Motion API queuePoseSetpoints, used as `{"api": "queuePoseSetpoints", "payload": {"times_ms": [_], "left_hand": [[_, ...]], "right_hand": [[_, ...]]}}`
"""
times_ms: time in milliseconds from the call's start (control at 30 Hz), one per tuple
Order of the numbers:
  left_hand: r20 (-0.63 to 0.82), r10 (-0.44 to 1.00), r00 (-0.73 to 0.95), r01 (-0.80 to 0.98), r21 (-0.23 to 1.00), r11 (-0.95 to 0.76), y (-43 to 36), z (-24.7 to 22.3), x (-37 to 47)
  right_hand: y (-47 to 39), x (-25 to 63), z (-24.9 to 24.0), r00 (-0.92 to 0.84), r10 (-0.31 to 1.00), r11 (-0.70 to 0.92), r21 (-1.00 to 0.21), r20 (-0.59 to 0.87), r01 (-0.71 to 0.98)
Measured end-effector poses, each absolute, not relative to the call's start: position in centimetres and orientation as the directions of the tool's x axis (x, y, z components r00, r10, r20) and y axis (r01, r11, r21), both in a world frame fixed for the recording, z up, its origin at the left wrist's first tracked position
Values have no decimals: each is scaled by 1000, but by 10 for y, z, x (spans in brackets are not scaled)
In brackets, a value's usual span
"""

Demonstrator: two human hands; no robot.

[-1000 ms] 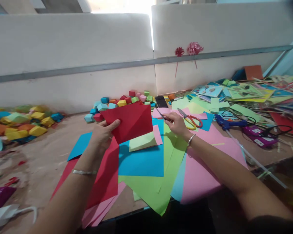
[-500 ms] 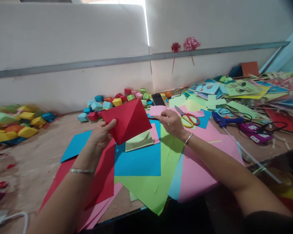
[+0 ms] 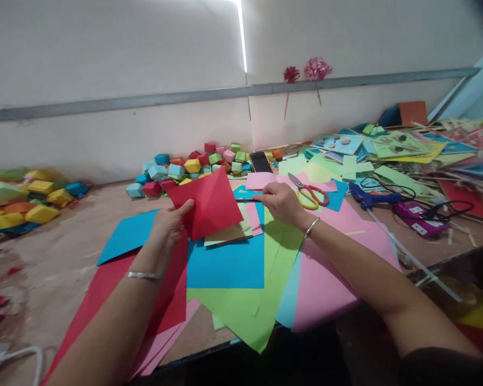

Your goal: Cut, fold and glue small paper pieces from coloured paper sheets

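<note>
Head view: inside the front edge of the surface [image 3: 76,230], the left hand [image 3: 169,226] is pinching up a red sheet [image 3: 215,206] while the right hand [image 3: 282,201], fingers bunched, is gripping a thin tool [image 3: 250,200] beside it, work seemingly calling for steadiness.

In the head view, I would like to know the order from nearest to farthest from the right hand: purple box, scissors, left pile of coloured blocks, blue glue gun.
From the right hand:
1. Scissors, just to its right.
2. Blue glue gun, farther right.
3. Purple box, right of the glue gun.
4. Left pile of coloured blocks, at the far left.
</note>
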State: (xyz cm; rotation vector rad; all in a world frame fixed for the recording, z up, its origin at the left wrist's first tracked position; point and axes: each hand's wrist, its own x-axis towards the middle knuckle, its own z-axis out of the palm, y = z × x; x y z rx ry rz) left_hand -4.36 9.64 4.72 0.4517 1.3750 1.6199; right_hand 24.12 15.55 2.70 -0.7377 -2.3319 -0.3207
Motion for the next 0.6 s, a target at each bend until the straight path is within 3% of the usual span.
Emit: {"api": "queuePoseSetpoints", "payload": {"times_ms": [367,600], "left_hand": [[-227,787,-574,-345,939,19,96,41,-40],[-256,824,-506,-409,912,33,94,46,-40]], "right_hand": [[150,241,30,-507,489,751,-47,710,659],[151,238,26,-601,503,768,-3,621,640]]}}
